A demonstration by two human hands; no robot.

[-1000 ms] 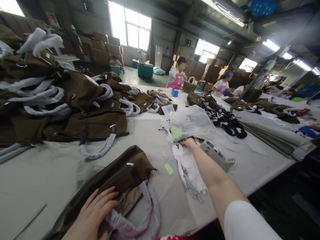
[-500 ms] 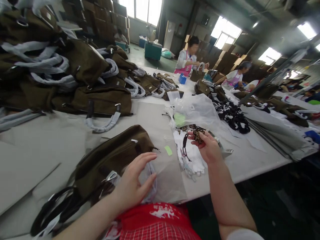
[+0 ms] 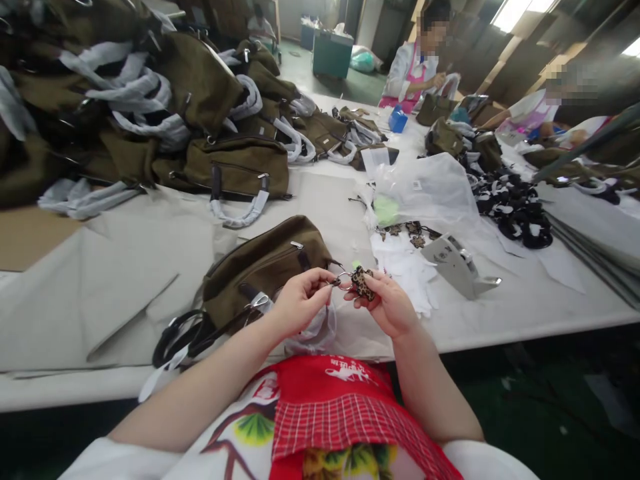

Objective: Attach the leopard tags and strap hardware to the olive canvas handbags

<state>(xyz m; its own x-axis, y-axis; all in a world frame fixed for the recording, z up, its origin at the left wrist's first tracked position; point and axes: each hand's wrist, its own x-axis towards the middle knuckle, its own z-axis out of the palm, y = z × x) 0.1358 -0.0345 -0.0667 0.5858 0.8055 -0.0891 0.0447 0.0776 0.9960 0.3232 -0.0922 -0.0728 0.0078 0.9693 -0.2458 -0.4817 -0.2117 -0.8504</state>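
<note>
A leopard-print keychain charm (image 3: 362,284) on a metal ring (image 3: 344,275) is held up between my two hands, above the table's front part. My right hand (image 3: 393,308) grips the charm between thumb and fingers. My left hand (image 3: 303,303) pinches a small dark part at the ring's left side; its fingertips hide most of that part. Just behind and left of my hands lies an olive-brown handbag (image 3: 265,257) with dark trim. Its black handle loop (image 3: 183,330) rests near the table edge. Clear plastic wrap (image 3: 320,333) lies below my left hand.
Olive handbags with wrapped handles (image 3: 240,167) are piled at the left and back. To the right lie white tags (image 3: 403,263), more leopard-print charms (image 3: 415,233), a grey metal holder (image 3: 453,263), a plastic bag (image 3: 425,183) and black straps (image 3: 520,210). A co-worker (image 3: 417,67) works across the table.
My right hand has brought the leopard-print charm left from the white tags, in front of me. My left hand, open before, now pinches at its ring. The view has tilted down.
</note>
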